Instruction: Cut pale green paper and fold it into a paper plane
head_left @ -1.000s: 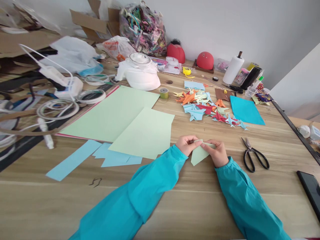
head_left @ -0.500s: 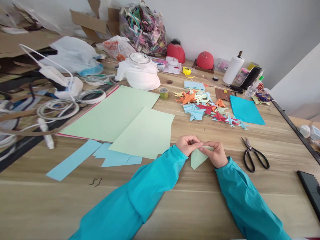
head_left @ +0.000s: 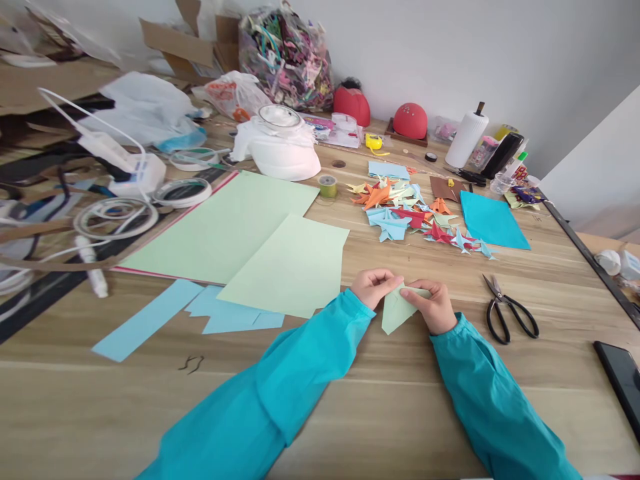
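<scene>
Between my two hands is a small folded piece of pale green paper (head_left: 396, 313), held just above the wooden table. My left hand (head_left: 374, 288) pinches its upper left edge between thumb and fingers. On the other side, my right hand (head_left: 433, 305) grips the paper with the thumb lying across its front. Creased layers show on the paper, its lower corner pointing down toward me. My fingers hide part of the top edge. Black-handled scissors (head_left: 505, 310) lie to the right of my right hand.
Pale green sheets (head_left: 290, 267) and blue paper strips (head_left: 150, 320) lie to the left. Folded paper cranes (head_left: 393, 223) in several colours are heaped beyond my hands, beside a bright blue sheet (head_left: 493, 220). A phone (head_left: 620, 380) rests at the right edge; a power strip (head_left: 140, 175) stands at left.
My right thumb has shifted slightly along the paper, and the tips of my two hands are a little farther apart. More of the paper's front shows between them.
</scene>
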